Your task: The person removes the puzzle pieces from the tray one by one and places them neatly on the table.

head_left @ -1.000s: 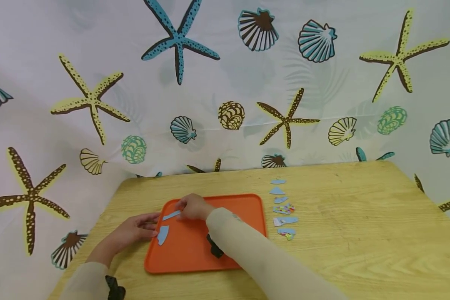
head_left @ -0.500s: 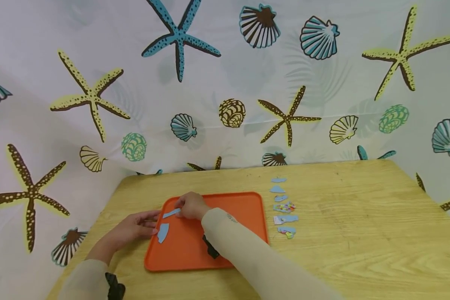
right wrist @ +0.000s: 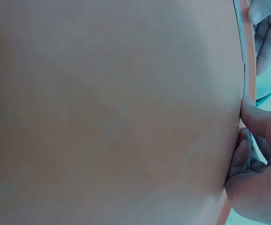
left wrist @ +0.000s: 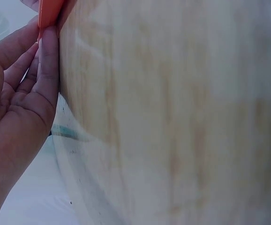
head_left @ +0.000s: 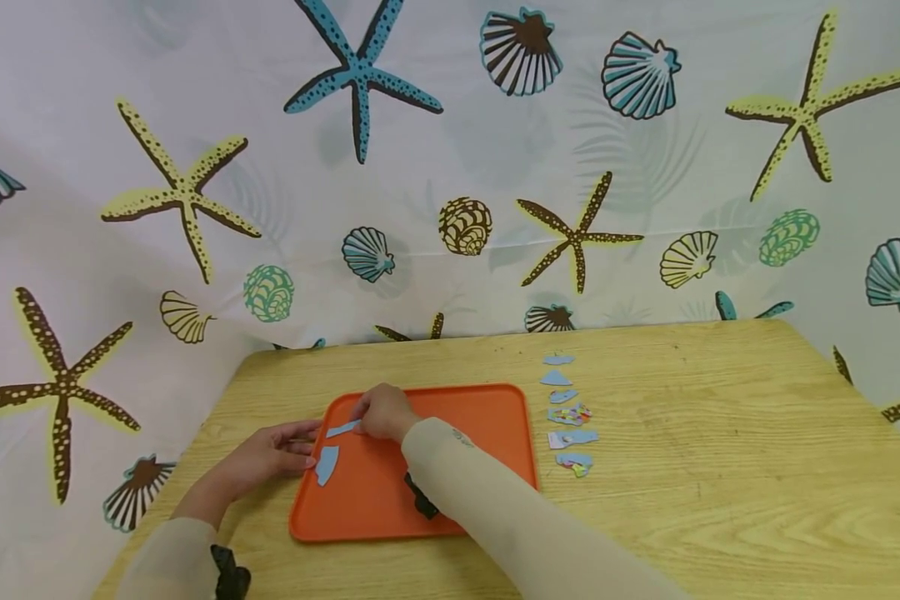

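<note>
An orange tray point(head_left: 420, 533) lies on the wooden table, holding two flat light blue cut pieces at its left side. My right hand point(head_left: 384, 412) pinches the right end of the narrow strip point(head_left: 341, 429), which lies flat near the tray's upper left corner. In the right wrist view my right thumb and curled fingers point(right wrist: 241, 154) are low at the tray surface. The wider piece point(head_left: 327, 465) sits just below the strip. My left hand point(head_left: 273, 454) rests at the tray's left edge, thumb on the rim and fairly straight fingers against the side.
Right of the tray, several flat pieces stand in a column, among them a plain blue triangular piece point(head_left: 556, 378) and a multicoloured one point(head_left: 569, 414). A curtain point(head_left: 420, 167) with starfish and shells hangs behind the table point(head_left: 720, 450).
The view has shifted very slightly. My right forearm has moved a little to the left, while both hands and the blue pieces stay in almost the same places.
</note>
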Demonstrator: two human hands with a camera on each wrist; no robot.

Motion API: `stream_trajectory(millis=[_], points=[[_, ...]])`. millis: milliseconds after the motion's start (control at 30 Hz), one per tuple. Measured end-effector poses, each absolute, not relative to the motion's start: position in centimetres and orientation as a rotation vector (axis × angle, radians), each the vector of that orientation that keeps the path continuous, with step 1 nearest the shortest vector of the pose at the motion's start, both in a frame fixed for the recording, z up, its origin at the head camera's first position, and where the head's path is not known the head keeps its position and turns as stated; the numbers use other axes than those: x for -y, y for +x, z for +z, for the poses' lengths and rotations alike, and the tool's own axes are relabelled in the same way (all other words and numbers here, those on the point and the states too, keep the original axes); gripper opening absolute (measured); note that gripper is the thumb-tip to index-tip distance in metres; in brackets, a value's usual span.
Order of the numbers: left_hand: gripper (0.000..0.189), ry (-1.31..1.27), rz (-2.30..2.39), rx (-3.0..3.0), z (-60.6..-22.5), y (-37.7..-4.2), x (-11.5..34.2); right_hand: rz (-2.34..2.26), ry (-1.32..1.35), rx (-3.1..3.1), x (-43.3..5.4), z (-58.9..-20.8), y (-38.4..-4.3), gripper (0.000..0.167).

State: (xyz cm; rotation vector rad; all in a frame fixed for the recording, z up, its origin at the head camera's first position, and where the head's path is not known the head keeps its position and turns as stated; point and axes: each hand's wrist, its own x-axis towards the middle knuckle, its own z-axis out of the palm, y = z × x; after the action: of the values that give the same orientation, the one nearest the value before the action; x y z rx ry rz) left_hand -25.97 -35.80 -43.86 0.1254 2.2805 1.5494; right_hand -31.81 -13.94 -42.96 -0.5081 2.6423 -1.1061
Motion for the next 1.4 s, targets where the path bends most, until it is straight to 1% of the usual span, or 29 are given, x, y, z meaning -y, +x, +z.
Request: stream_trajectory(millis=[567, 933, 1400], points=[[0.073, 0.158, 1.554, -2.267, -43.5, -25.9, 35.7, -1.248, -0.571, -2.578, 13.1, -43.2, -32.1, 0.004], [0.073, 0.117, 1.520, -2.299, -43.5, -25.8, 35.7, -1.420, -0.528, -2.451, 12.8, -43.6, -32.3, 0.005], [0.072, 0.134, 1.512, -2.303, -43.8, -26.0, 35.9, -1.460, -0.594, -2.405, 10.7, -42.1, -31.8, 0.007]])
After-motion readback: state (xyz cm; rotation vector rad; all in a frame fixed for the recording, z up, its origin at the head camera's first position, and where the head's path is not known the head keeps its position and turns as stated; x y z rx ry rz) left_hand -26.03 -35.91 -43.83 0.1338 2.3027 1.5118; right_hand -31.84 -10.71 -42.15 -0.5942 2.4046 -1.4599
